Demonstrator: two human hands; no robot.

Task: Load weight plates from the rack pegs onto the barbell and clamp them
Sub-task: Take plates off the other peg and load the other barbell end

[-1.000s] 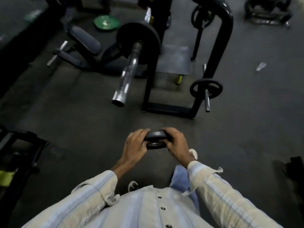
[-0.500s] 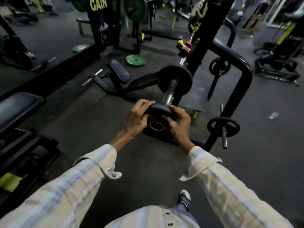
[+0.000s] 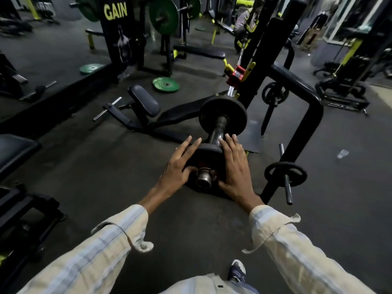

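Note:
A small black weight plate (image 3: 206,148) sits on the near end of the barbell sleeve (image 3: 217,132), whose steel tip (image 3: 204,179) pokes out towards me. My left hand (image 3: 180,164) and right hand (image 3: 233,166) lie flat against the plate's two sides, fingers straight and spread, thumbs on its near face. Further along the sleeve is a larger black plate (image 3: 235,115). A red clamp (image 3: 236,75) sits on the bar beyond it, by the rack upright.
The black rack frame (image 3: 305,124) stands to the right, with a small plate on a low peg (image 3: 285,174), a bare peg (image 3: 281,148) above it and another plate (image 3: 275,93) further back. A decline bench (image 3: 144,100) and a green floor plate (image 3: 165,84) lie ahead left.
I raised the small plate from waist height to the bar and slid it over the sleeve tip. My fingers went from curled around its rim to straight and spread against it.

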